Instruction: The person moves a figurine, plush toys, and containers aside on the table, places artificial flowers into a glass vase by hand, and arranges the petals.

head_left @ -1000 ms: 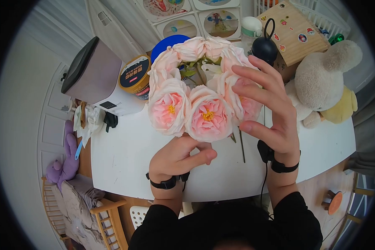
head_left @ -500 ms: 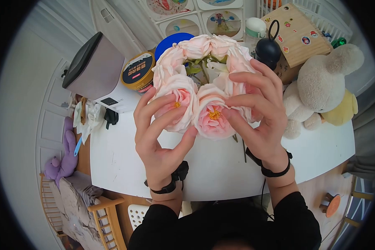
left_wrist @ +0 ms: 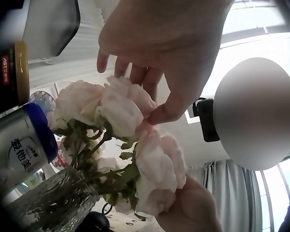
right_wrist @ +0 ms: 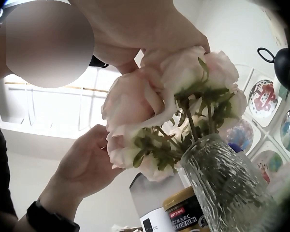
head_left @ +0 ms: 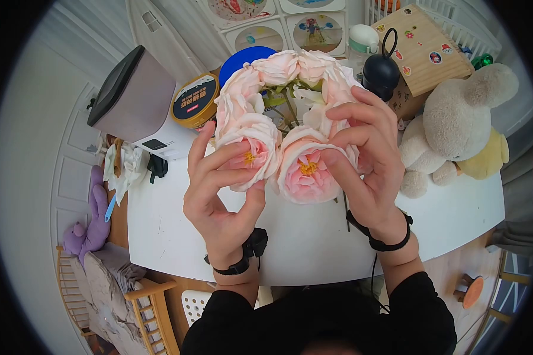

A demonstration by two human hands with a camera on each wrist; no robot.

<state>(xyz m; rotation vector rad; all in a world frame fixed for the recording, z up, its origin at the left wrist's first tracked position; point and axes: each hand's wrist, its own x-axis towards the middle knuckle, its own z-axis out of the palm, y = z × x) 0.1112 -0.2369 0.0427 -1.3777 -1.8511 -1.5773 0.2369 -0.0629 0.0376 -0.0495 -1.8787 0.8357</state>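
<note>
Pale pink roses stand in a ribbed glass vase (right_wrist: 224, 179), their blooms ringed around green stems (head_left: 290, 103). My left hand (head_left: 216, 216) holds the front left rose (head_left: 259, 133), its fingers across the bloom's face and its thumb at the lower petals. With thumb and index finger, my right hand (head_left: 378, 171) pinches petals at the upper right of the front middle rose (head_left: 305, 186). Its other fingers reach over a rose on the right, partly hiding it. In the left wrist view, the left thumb meets the petals of a rose (left_wrist: 121, 111) from below.
A gold-rimmed tub (head_left: 192, 103) and a grey-and-white appliance (head_left: 133, 97) stand left of the flowers. A blue-lidded can (left_wrist: 24, 140) is behind. To the right are a black bottle (head_left: 380, 74), a wooden board with stickers (head_left: 423, 53) and a plush toy (head_left: 456, 121) on the white table (head_left: 172, 236).
My left hand has risen from below the flowers onto the front left rose. My right hand has moved inward to the front middle rose. The two front roses have tilted and shifted slightly.
</note>
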